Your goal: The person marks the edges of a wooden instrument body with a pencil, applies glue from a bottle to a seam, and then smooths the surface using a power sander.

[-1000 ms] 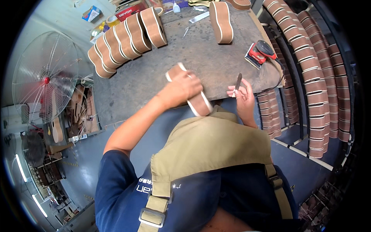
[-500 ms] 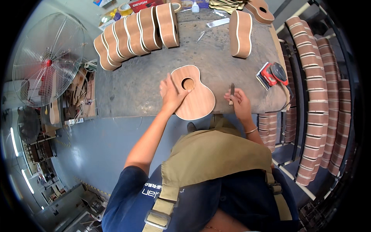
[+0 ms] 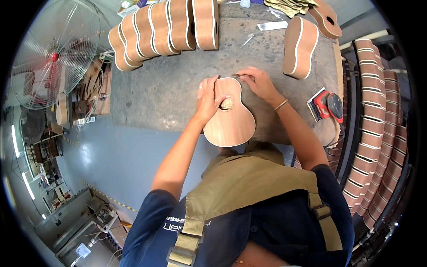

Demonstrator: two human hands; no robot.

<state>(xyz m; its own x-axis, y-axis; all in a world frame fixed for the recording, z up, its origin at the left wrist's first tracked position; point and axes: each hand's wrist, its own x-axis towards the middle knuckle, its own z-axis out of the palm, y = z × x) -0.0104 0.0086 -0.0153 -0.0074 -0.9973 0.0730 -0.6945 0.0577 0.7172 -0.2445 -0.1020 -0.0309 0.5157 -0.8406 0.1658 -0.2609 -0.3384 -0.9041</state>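
Note:
A small pale wooden guitar body [image 3: 231, 127] with white edging lies face up near the table's front edge, its round soundhole showing. My left hand [image 3: 207, 100] grips its upper left side, fingers over the edge and thumb at the soundhole. My right hand [image 3: 260, 85] is closed on a narrow dark tool [image 3: 237, 75], mostly hidden by the fingers, at the body's top right edge.
Several bodies [image 3: 158, 33] stand rowed at the worktable's [image 3: 147, 89] back left. At right are another body [image 3: 300, 46], a red sander [image 3: 328, 105] and racks of wooden pieces [image 3: 369, 133]. A large fan [image 3: 55, 57] stands left; a body [image 3: 328, 20] sits back right.
The guitar body went from tilted in my left hand to lying face up. My right hand moved up and left with the tool to the body's top edge.

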